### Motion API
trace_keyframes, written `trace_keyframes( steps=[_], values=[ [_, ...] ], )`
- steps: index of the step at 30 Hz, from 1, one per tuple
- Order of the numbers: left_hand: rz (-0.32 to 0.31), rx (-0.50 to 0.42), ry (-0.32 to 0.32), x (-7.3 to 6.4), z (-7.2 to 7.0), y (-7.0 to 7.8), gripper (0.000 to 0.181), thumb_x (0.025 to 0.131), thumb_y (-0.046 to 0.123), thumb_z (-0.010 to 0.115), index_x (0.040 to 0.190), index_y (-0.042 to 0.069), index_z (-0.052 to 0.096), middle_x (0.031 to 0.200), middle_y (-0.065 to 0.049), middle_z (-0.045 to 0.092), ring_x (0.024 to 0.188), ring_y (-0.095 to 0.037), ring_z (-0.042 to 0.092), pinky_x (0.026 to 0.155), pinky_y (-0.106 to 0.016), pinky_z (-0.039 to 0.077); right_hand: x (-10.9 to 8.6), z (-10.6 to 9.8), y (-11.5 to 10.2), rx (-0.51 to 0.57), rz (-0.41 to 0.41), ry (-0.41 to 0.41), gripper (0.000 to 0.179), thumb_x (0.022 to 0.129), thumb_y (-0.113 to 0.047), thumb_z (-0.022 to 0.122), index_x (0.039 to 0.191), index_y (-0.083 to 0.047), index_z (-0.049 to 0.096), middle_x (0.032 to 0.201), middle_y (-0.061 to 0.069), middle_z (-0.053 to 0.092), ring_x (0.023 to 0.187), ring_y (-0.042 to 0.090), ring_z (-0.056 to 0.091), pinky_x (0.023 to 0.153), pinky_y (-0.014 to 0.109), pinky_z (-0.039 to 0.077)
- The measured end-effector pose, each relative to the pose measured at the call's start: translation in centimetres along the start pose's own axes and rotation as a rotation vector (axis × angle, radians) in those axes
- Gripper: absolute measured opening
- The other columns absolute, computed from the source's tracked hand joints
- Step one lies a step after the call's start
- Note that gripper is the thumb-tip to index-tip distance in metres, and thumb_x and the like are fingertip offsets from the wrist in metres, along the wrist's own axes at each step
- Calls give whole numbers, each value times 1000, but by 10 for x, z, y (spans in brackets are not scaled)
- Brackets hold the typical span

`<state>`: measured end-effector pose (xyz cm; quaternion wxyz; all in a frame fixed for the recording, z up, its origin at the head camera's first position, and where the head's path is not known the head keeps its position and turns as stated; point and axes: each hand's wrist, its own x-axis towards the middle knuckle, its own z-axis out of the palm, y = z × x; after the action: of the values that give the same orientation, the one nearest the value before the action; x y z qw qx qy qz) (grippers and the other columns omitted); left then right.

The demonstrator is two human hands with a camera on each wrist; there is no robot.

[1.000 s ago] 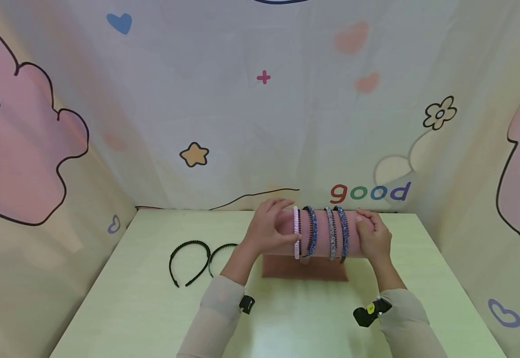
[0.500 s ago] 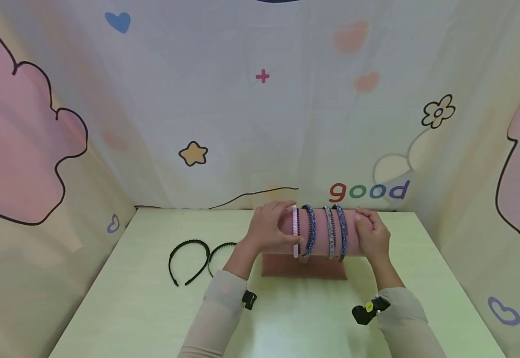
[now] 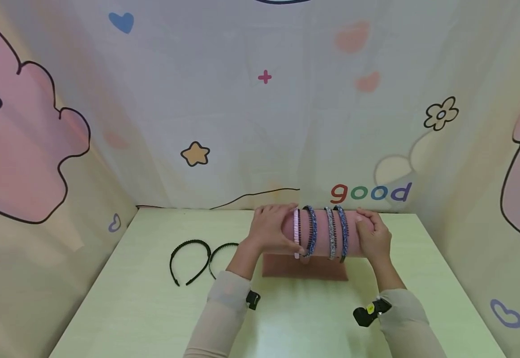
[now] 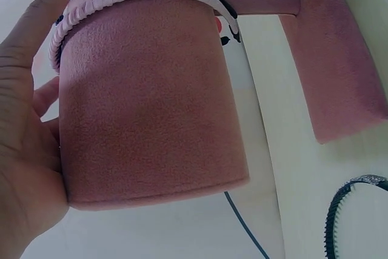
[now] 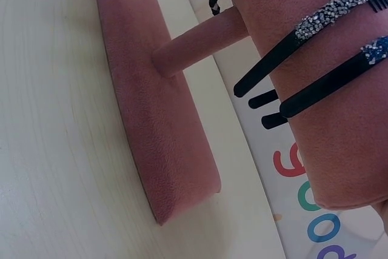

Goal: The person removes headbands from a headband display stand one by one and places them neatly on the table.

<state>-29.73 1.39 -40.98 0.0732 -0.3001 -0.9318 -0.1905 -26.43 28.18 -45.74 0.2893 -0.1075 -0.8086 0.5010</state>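
The pink plush headband roll (image 3: 322, 233) lies crosswise between the separated hands: the left hand (image 3: 267, 228) clasps one end, thumb across the pale-pink headband (image 3: 296, 226); the right hand (image 3: 374, 237) grips the other.

Cartoon-printed cloth (image 3: 242, 109) hangs behind a pale table (image 3: 304, 318).

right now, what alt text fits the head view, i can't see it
A left hand and right hand hold opposite ends of a pink padded stand fitted with four headbands: pink, blue, silver and blue, left to right. Two dark headbands, one partly hidden, lie on the pale table.
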Motion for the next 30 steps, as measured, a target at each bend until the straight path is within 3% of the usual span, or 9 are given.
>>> trace_keyframes(
  steps=[6,15,30],
  values=[
    [5,89,-42,1,-1,3,116,51,69,77,147,26,28,141,4,39,127,-18,32,102,-41,20,1,-1,-1,-2,-10,6,26,89,-24,53,108,-10,64,116,12,61,99,29,55,80,42,39],
    [-6,183,-52,3,1,4,119,49,71,76,147,27,26,141,4,39,127,-18,31,101,-41,21,2,-1,-3,2,-9,1,26,89,-24,53,108,-11,65,115,11,62,99,29,55,81,43,39],
    [-25,228,-51,0,3,7,123,47,73,76,148,26,24,141,3,38,126,-19,32,100,-41,22,-2,-2,-3,2,-1,-12,27,90,-26,53,109,-10,64,117,11,61,103,29,54,83,43,39]
  ],
)
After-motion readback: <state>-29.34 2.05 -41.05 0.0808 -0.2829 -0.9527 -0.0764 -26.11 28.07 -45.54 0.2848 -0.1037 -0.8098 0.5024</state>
